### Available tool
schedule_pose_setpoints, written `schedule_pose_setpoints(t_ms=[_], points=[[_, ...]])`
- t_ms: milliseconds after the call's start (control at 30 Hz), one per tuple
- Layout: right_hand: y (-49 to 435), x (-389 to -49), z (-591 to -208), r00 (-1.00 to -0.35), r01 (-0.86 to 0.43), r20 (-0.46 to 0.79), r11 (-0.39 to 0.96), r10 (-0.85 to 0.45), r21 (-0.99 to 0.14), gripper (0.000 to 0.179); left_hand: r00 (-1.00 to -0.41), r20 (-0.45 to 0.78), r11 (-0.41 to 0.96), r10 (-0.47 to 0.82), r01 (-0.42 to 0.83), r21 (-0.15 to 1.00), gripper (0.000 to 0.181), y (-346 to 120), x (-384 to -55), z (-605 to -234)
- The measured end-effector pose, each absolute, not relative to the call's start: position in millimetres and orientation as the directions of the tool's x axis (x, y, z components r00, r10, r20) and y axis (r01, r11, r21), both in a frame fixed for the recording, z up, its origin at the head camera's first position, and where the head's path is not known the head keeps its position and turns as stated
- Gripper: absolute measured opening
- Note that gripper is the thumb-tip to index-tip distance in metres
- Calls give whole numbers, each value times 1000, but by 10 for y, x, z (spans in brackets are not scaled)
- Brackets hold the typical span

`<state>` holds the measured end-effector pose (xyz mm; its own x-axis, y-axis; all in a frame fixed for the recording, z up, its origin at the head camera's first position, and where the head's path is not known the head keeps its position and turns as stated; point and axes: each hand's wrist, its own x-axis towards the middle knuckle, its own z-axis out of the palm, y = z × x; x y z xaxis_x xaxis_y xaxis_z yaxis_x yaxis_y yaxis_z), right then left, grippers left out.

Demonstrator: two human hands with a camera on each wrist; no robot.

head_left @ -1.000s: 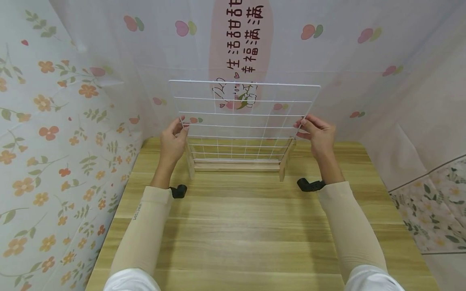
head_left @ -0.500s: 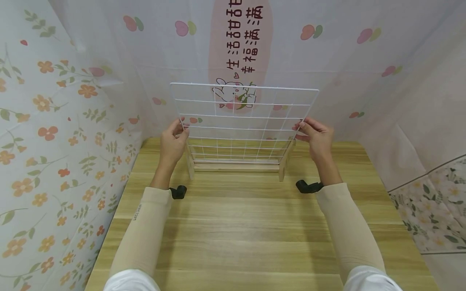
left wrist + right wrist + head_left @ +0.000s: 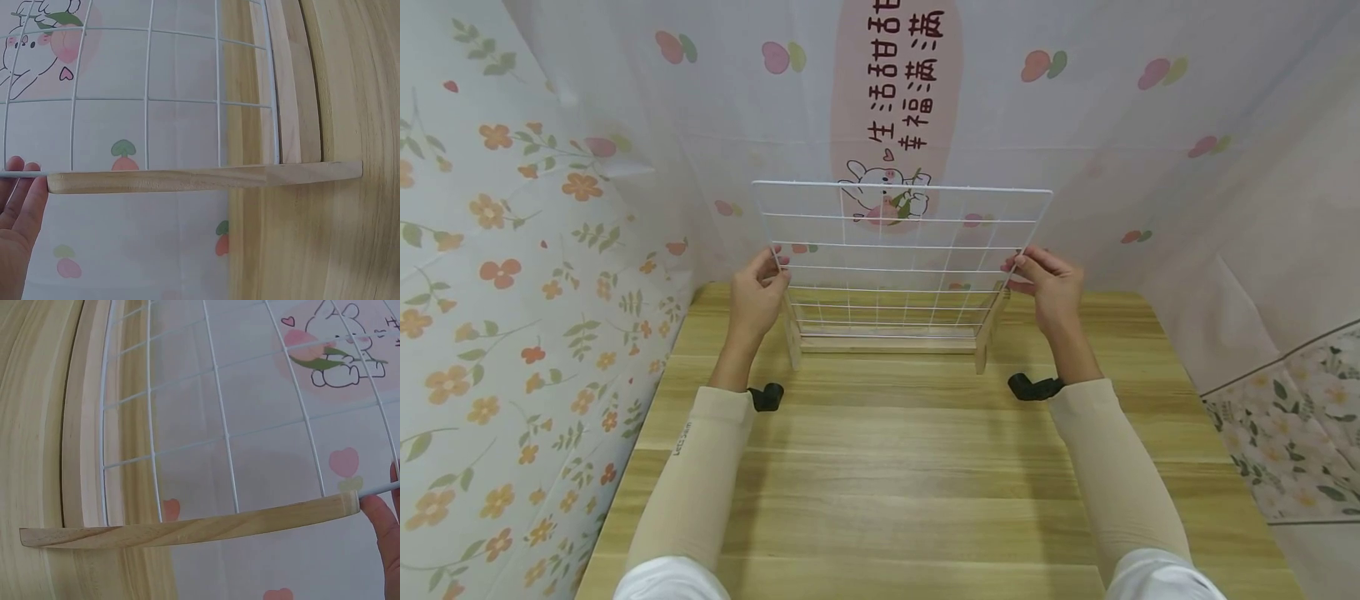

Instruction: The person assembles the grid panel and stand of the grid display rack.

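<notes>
A white wire grid panel (image 3: pixel 902 269) stands upright between the side legs of a low wooden stand (image 3: pixel 887 343). My left hand (image 3: pixel 757 293) pinches the panel's left edge wire between thumb and fingers, just above the stand's left leg (image 3: pixel 187 179). On the opposite side my right hand (image 3: pixel 1057 287) pinches the right edge wire, near the top of the right leg (image 3: pixel 206 530). Both wrist views show the panel's lower edge beside the stand's wooden crossbar (image 3: pixel 81 425). The right wrist view shows only part of my right hand, at its border.
The stand rests near the back of a wood-grain table (image 3: pixel 880 483). Behind it hangs a pale printed cloth (image 3: pixel 722 108); a flowered cloth (image 3: pixel 512 333) hangs at the left. A black wrist mount (image 3: pixel 766 397) shows on the left arm, another (image 3: pixel 1033 386) on the right.
The panel's top edge has come down a little in the head view. Both hands keep their pinch; the right hand has shifted slightly down and inward. The stand has not moved.
</notes>
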<state>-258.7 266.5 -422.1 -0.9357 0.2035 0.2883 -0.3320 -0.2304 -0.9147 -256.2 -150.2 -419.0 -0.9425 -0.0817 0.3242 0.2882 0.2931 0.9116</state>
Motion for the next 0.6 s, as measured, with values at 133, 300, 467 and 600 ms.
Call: schedule_pose_setpoints(t_ms=[133, 300, 467, 600], points=[[2665, -2582, -4228, -935, -329, 286, -217, 207, -919, 12, -942, 326, 297, -80, 289, 910, 37, -1503, -2564, -4200], [2665, -2578, -4222, -936, -329, 288, -208, 202, -921, 13, -945, 318, 300, -77, 282, 911, 38, -1504, -2560, -4191], [2668, -2588, -4219, -938, -327, 289, -213, 191, -921, 12, -951, 301, 302, -73, 267, 915, 38, -1458, -2460, -4041], [2676, -2594, -4220, -941, -321, 286, -210, 183, -923, 11, -951, 302, 317, -56, 270, 909, 38, -1424, -2349, -3891]])
